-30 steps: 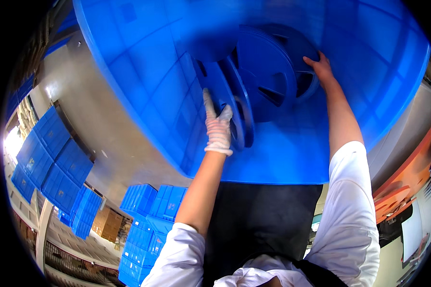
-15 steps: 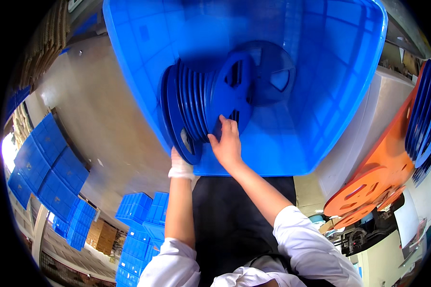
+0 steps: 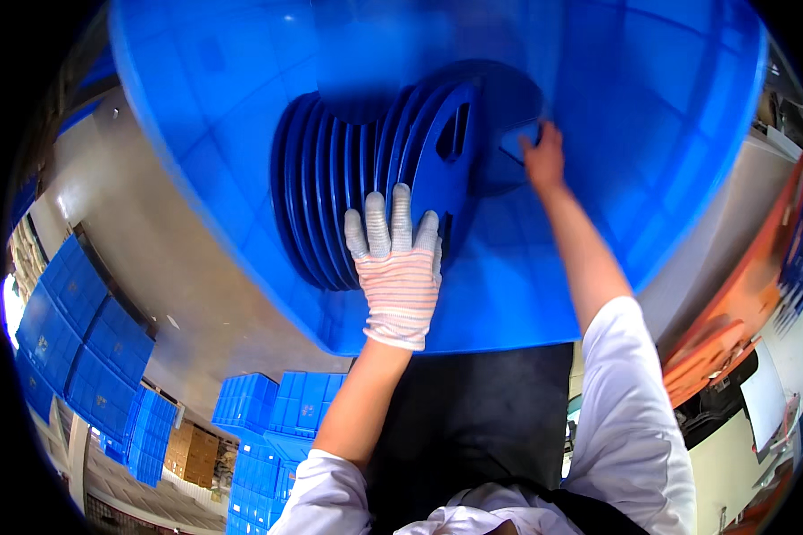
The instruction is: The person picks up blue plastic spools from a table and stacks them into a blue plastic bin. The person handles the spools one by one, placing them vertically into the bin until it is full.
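Nearest, a black apron (image 3: 473, 419) and white sleeves at the lower edge. Beyond, the left hand (image 3: 397, 267) in a striped knit glove, fingers straight and close together, laid flat against the near edges of a row of blue discs (image 3: 339, 178) standing on edge in a large blue tub (image 3: 651, 116). Row placed near the tub's front wall, left of its middle, discs packed side by side and touching. Farther in and to the right, the bare right hand (image 3: 542, 160), fingers curled over the edge of a slotted blue disc (image 3: 459, 152) at the right end of the row, tilted away from the rest. Outside the tub, stacked blue crates (image 3: 268, 419) on the grey floor at lower left, more blue crates (image 3: 71, 330) by the left edge, and orange bins (image 3: 732, 303) to the right.
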`<state>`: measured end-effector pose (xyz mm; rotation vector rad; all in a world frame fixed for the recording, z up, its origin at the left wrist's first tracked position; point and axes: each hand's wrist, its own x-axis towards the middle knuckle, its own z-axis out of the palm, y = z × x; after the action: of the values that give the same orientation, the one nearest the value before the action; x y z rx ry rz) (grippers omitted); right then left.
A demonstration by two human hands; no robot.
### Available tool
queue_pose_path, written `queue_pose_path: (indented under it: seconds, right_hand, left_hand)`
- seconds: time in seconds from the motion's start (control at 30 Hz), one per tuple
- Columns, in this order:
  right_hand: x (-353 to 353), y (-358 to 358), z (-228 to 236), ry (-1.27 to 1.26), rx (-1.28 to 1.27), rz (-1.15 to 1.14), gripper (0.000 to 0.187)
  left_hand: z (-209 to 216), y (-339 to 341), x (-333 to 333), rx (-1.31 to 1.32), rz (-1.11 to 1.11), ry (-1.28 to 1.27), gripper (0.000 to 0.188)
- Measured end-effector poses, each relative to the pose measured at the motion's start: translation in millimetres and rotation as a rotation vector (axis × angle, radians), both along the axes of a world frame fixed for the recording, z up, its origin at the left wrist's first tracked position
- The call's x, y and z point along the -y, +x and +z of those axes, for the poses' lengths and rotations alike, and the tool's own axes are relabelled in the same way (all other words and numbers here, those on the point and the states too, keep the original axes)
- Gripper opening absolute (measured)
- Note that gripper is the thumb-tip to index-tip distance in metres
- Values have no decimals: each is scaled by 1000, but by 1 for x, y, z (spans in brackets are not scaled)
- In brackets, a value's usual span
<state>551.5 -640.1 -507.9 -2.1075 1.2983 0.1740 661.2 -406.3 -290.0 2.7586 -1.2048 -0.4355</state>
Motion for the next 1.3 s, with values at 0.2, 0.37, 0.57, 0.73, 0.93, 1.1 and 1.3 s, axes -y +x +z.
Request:
queue_pose_path:
  seconds: [0.2,0.37,0.57,0.73,0.93,1.1,1.3]
  right_hand:
    - [55,50,-40,-133,-427,67,70]
    - [47,0,32,-176,-129,146,44]
    - [-33,-11,209,-175,64,63,23]
    - [-126,-10,240,18,69,-42,25]
    - [-190,63,240,606,157,-45,37]
    - [-185,66,239,970,98,-142,44]
    - [-176,45,290,1120,-35,-46,46]
  left_hand:
    - [2,-8,0,53,107,-49,29]
    - [21,-14,0,174,142,-136,31]
    - [64,-32,-27,159,266,-413,39]
    - [63,-35,-12,13,261,-276,39]
    - [39,-23,-38,60,481,-360,30]
    - [63,7,-35,-58,130,-125,43]
    - [80,34,-31,-259,-79,202,52]
